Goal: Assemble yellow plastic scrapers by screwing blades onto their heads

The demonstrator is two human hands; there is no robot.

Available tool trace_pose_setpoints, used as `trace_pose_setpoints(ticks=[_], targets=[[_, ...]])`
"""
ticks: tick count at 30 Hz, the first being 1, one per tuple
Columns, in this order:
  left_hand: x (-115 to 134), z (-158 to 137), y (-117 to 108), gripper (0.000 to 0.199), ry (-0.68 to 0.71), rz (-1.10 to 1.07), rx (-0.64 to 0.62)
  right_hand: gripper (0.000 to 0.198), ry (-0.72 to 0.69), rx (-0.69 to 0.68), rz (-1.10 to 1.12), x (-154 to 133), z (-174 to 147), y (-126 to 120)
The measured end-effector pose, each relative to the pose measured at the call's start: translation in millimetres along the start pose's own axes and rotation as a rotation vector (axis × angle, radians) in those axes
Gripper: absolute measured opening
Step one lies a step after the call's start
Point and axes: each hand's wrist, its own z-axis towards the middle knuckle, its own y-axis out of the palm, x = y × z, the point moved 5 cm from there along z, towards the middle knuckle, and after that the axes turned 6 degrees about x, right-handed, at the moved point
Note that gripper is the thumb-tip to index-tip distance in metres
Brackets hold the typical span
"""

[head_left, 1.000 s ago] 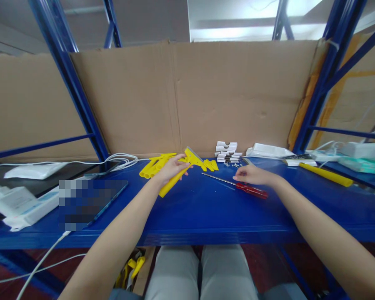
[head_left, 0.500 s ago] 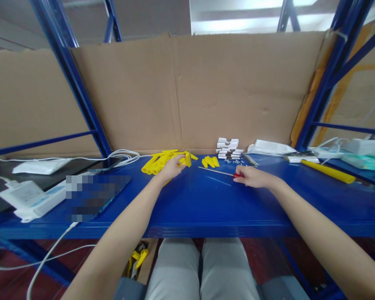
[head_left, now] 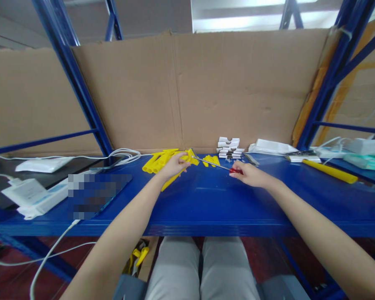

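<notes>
My left hand (head_left: 176, 165) is closed around a yellow scraper (head_left: 171, 182). Its long handle slants below the hand, and its wide head with a thin metal edge shows past the fingers. In my right hand (head_left: 246, 173) is a screwdriver (head_left: 213, 164) with a red handle and a long metal shaft. The shaft points left, and its tip meets the scraper's head. Behind my left hand lies a pile of yellow tube-like handles (head_left: 154, 163). Small yellow pieces (head_left: 210, 160) lie just beyond the screwdriver shaft.
A stack of white folded card pieces (head_left: 229, 146) stands at the back, with small metal bits before it. Further right are a white packet (head_left: 271, 146) and a long yellow handle (head_left: 330, 171). A blurred tablet-like slab (head_left: 96, 196) and a power strip (head_left: 39, 204) occupy the left.
The screwdriver has moved left and its tip has risen from above the table to the scraper's head. The scraper has turned, so its handle now shows below my left hand.
</notes>
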Motion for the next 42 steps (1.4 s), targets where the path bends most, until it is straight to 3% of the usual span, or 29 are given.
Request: trace_pose_setpoints(ticks=[13,18,30,42], targets=[[3.8,-4.5,-0.3,0.048,-0.026,-0.076,-0.006,0.017,0.006,0.027,0.034,1.7,1.3,-1.5],[2.3,-0.9,-0.5,0.045,0.032,-0.054,0.016,0.016,-0.002,0.037,0.014,1.3,1.2,-0.5],[-0.8,0.6,-4.3,0.043,0.093,0.07,0.106,0.01,-0.019,0.059,-0.325,-17.1,-5.1,3.0],[-0.2,0.3,-5.9,0.04,0.057,0.034,0.127,0.023,0.006,0.032,-0.557,-29.5,-9.0,9.9]])
